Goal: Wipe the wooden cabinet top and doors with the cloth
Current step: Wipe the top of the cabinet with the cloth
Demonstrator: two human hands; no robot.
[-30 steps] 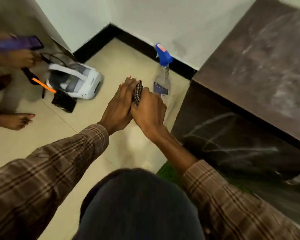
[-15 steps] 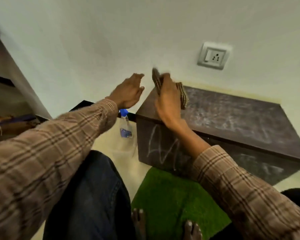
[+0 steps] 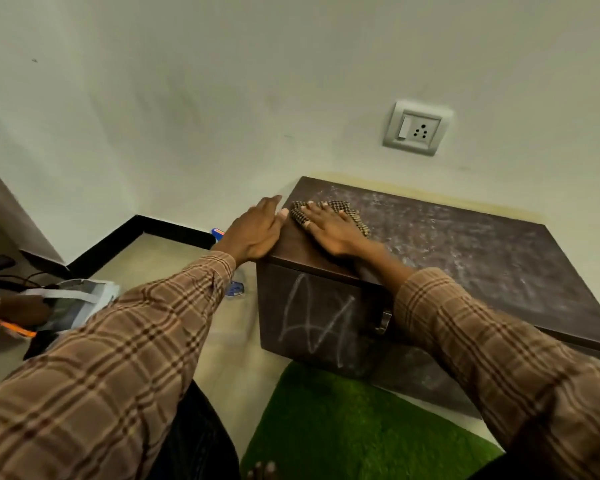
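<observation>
Cloth point(image 3: 329, 213): now flat on cabinet top point(image 3: 465, 244), left rear corner, no longer lifted. Right hand point(image 3: 331, 228): fingers spread, pressing cloth down. Left hand point(image 3: 253, 232): lowered since earlier, fingers extended, resting at cabinet's left edge, holding nothing. Door point(image 3: 312, 317): chalk marks remain.
</observation>
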